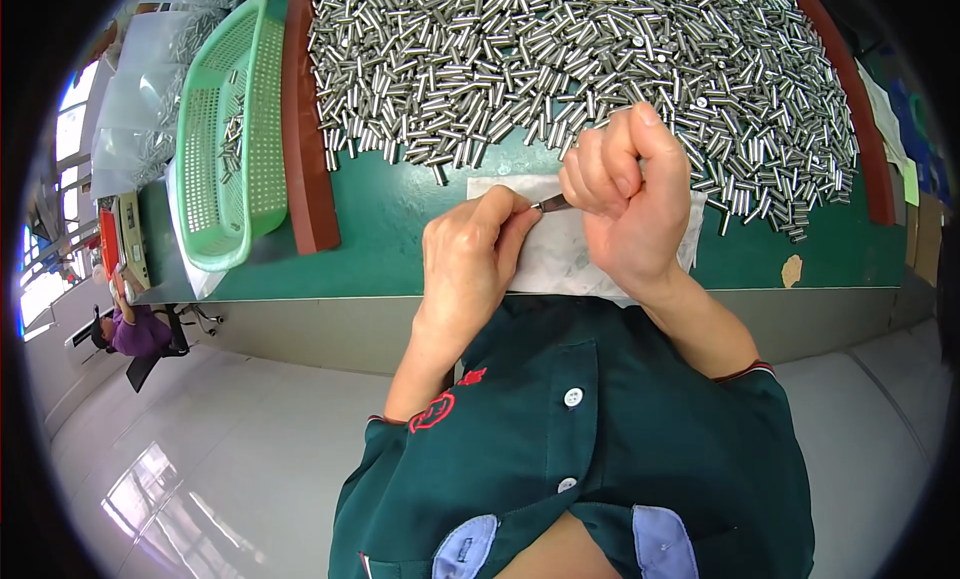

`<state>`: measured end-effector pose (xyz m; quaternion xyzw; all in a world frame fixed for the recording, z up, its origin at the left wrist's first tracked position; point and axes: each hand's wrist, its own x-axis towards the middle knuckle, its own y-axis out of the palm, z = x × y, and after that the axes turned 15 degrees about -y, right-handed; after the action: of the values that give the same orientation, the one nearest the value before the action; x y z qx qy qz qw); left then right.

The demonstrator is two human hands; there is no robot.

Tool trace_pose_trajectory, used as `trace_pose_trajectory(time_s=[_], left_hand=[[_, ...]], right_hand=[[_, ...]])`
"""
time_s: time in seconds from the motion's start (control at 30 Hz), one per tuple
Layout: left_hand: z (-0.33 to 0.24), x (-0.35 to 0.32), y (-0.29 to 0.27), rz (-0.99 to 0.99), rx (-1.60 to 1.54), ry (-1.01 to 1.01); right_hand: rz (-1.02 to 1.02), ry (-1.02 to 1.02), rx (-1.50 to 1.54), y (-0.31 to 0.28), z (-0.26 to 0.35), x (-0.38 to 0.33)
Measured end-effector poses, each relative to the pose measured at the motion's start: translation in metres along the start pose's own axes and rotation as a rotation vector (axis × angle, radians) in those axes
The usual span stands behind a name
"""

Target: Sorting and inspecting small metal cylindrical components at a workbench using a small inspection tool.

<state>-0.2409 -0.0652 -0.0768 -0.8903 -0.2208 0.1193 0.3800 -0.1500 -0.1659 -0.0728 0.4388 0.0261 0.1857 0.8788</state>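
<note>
Both my hands meet over a white cloth (570, 257) at the near edge of the green table. My left hand (465, 249) is closed, thumb and forefinger pinching a small shiny metal pin (538, 208), most of it hidden by the fingertips. In my right hand (635, 189), curled into a fist with the palm side turned up, is a thin dark metal tool with a narrow tip (553, 204). That tip points left and touches or nearly touches the pin's end. The fist hides the rest of the tool.
A wide heap of short metal pins (580, 59) covers the far table (385, 239), between red-brown side rails (310, 179) (868, 149). Left of it stands a green perforated basket (262, 169) with several pins inside. Clear bags (140, 109) lie beyond. Another person (138, 331) sits far left.
</note>
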Motion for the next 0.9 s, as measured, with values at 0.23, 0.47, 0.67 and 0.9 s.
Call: trace_pose_trajectory(time_s=[0.23, 0.47, 0.67, 0.9], left_hand=[[0.0, 0.0, 0.0, -0.006, 0.001, 0.001], [0.002, 0.001, 0.003, -0.012, -0.018, 0.013], [0.002, 0.0, 0.0, -0.016, -0.016, 0.024], [-0.002, 0.0, 0.0, -0.028, 0.01, 0.056]], right_hand=[[0.032, -0.021, -0.063, 0.003, 0.0, 0.0], [0.072, -0.065, -0.193, 0.005, -0.002, -0.003], [0.103, -0.124, -0.264, 0.014, -0.004, -0.009], [0.195, -0.192, -0.384, 0.012, -0.007, -0.013]])
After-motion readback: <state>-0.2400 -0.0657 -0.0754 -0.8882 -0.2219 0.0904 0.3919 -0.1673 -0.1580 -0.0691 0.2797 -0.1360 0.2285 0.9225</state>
